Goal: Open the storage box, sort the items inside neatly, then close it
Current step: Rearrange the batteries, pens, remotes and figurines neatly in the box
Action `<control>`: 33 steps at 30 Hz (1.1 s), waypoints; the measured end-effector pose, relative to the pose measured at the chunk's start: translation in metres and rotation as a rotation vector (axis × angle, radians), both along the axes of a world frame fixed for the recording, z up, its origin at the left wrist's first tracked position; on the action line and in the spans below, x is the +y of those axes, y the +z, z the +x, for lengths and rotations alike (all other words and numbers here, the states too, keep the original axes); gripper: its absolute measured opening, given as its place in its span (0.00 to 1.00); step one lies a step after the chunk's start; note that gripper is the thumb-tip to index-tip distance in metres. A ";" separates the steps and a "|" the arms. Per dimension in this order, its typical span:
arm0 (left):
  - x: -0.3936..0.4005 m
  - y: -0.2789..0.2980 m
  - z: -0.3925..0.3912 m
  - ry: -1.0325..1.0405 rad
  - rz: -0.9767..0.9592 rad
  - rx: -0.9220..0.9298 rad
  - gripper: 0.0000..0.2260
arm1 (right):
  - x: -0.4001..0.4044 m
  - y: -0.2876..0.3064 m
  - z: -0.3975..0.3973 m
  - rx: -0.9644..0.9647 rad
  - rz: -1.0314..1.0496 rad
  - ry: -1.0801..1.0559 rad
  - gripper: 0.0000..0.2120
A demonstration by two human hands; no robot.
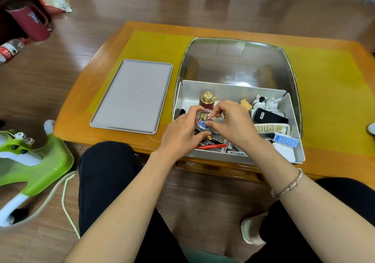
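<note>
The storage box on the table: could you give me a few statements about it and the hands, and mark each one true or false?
1. The storage box has its clear lid open. True.
2. The left hand and right hand both hold a small clear round container. True.
3. The grey tray lies to the right of the box. False: it lies to its left.
4. A red pen lies on the tray. False: it lies in the box, near its front wall.
5. The gold-capped bottle stands upright in the box. True.
</note>
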State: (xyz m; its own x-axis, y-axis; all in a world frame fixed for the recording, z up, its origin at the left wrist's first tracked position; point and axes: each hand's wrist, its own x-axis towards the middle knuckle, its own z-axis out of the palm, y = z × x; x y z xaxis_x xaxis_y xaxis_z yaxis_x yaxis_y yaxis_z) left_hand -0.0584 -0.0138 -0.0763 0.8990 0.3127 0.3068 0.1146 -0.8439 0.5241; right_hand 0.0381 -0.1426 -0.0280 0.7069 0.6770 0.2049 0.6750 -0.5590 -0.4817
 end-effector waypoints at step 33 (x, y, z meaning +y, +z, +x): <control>0.000 0.013 0.011 -0.045 -0.150 0.116 0.33 | -0.067 0.003 0.035 -0.101 -0.210 -0.167 0.09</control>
